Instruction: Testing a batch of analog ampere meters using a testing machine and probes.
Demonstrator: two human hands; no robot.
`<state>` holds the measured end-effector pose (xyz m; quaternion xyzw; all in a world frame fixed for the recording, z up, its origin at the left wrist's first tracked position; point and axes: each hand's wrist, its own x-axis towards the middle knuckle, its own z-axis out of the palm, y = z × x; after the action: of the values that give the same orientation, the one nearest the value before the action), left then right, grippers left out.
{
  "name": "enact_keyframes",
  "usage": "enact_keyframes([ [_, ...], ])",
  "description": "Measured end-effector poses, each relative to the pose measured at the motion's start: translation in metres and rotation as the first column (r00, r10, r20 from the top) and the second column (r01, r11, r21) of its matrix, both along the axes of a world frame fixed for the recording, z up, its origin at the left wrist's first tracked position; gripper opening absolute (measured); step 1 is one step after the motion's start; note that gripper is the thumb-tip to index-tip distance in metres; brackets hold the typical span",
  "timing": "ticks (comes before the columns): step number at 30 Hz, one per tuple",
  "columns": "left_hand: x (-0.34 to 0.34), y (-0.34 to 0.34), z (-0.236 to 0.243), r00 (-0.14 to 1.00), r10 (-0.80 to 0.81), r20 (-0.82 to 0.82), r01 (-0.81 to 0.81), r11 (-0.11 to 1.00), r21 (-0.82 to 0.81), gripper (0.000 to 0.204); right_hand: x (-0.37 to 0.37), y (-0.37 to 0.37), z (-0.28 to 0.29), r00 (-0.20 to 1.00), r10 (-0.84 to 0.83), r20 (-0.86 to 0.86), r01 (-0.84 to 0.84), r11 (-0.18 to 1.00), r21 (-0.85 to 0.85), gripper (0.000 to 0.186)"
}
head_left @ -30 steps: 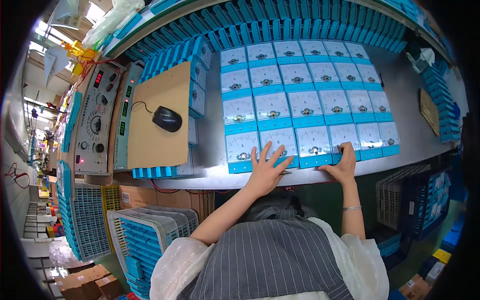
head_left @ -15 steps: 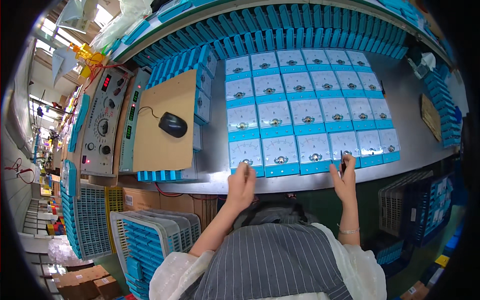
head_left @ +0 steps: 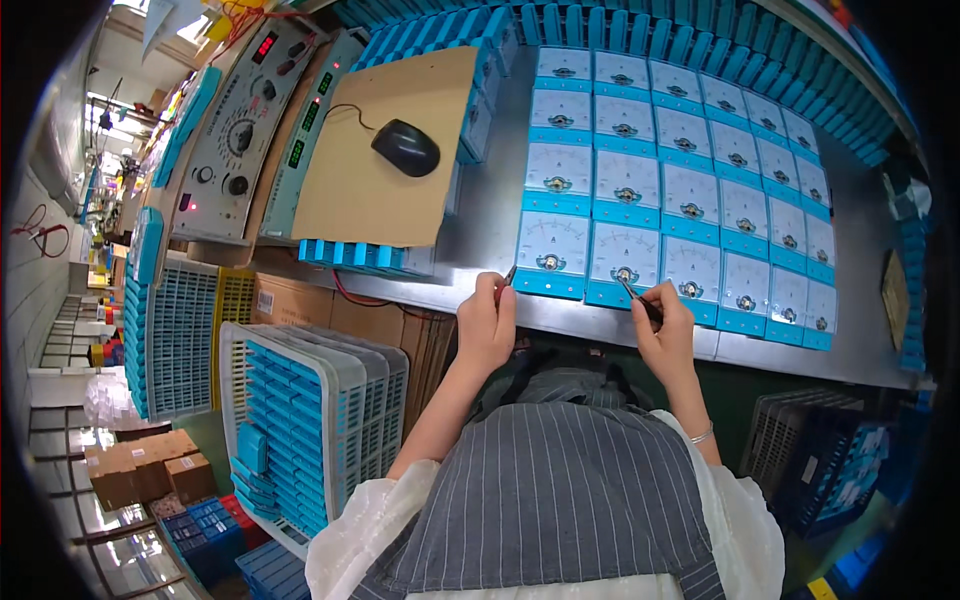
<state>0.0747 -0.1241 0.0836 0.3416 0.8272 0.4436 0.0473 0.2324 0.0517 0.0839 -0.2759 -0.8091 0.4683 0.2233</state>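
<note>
Your left hand (head_left: pixel 486 324) is clenched round a thin dark tool (head_left: pixel 509 277) beside the front-left square white-and-blue panel meter (head_left: pixel 552 236) on the grey metal bench (head_left: pixel 492 195). Your right hand (head_left: pixel 666 326) has its fingers grasping a slim dark-handled metal-tipped tool (head_left: pixel 652 311), pointing at the neighbouring meter (head_left: pixel 624 245).

Both hands (head_left: pixel 487 325) (head_left: pixel 668 332) — curled, apart

An open strip of desk (head_left: pixel 494 190) runs between the cardboard (head_left: pixel 350 195) at left and the packed meters (head_left: pixel 686 182); blue cases (head_left: pixel 611 30) wall off the far side.
</note>
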Motion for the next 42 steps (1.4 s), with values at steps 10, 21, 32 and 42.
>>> enact_keyframes([
  [10,-0.011,-0.016,-0.015,0.997,-0.023,0.076,0.025,0.999,-0.028,0.012,-0.020,-0.029,-0.004,1.000,0.009,0.028,-0.012,0.995,0.098,0.013],
  [21,-0.032,-0.015,-0.040,0.992,-0.125,-0.018,0.126,0.990,0.065,0.008,-0.040,-0.042,-0.023,0.999,0.044,-0.022,-0.038,0.975,0.218,0.011],
  [32,-0.029,-0.009,-0.051,0.945,-0.131,-0.301,0.139,0.990,0.005,0.007,-0.055,-0.046,-0.047,0.997,0.071,-0.034,-0.052,0.917,0.396,0.013],
  [42,-0.031,-0.007,-0.058,0.927,-0.141,-0.348,0.133,0.990,-0.046,0.009,-0.061,-0.048,-0.057,0.992,0.122,-0.015,-0.105,0.904,0.413,0.012],
])
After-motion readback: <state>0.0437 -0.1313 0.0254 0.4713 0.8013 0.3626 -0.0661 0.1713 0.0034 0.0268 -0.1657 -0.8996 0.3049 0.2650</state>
